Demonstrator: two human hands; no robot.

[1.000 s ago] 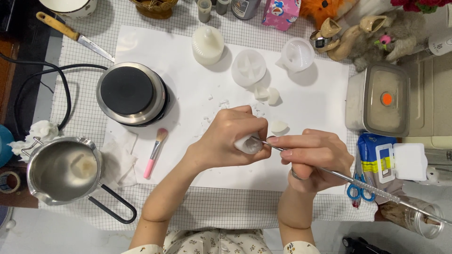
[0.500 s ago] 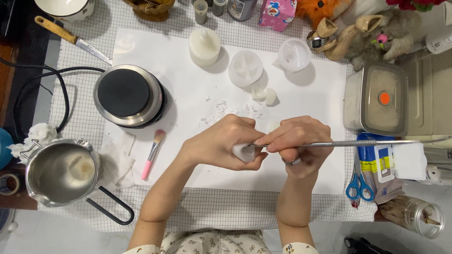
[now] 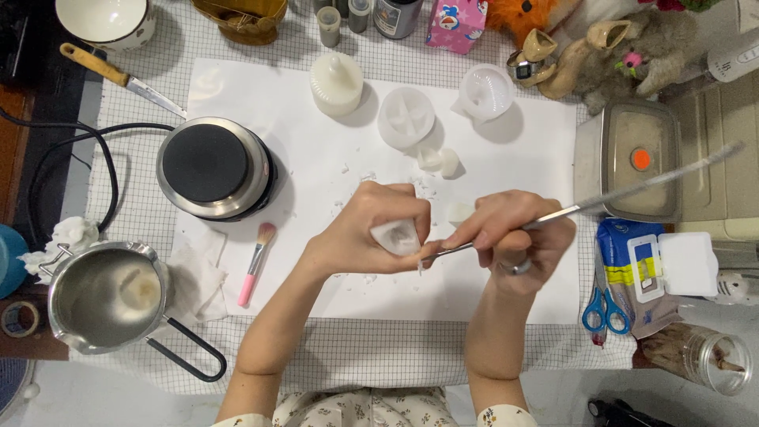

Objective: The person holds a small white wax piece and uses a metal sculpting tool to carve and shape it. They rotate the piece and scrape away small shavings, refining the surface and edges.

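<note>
Left hand (image 3: 371, 233): closed around small white wax piece (image 3: 395, 237), mid-sheet. Right hand (image 3: 514, 233): pinching long metal tool (image 3: 632, 190) (axis rising rightward), tip touching the piece's right underside.

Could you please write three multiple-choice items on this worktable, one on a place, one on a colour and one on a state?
1. Where does the hot plate stand?
A. On the left part of the white sheet, above the metal pouring pot
B. To the right of the scissors
C. Inside the lidded metal box

2. What colour are the handles of the scissors?
A. Red
B. Blue
C. Green

3. What is the left hand doing?
A. Lying flat on the sheet
B. Holding the pink brush
C. Closed in a grip on a small white wax piece

Answers: 1 A, its black disc sits on the sheet's left edge above the pot; 2 B, both loops are blue; 3 C, the hand wraps the piece while the right hand sets a thin metal tool against it.
</note>
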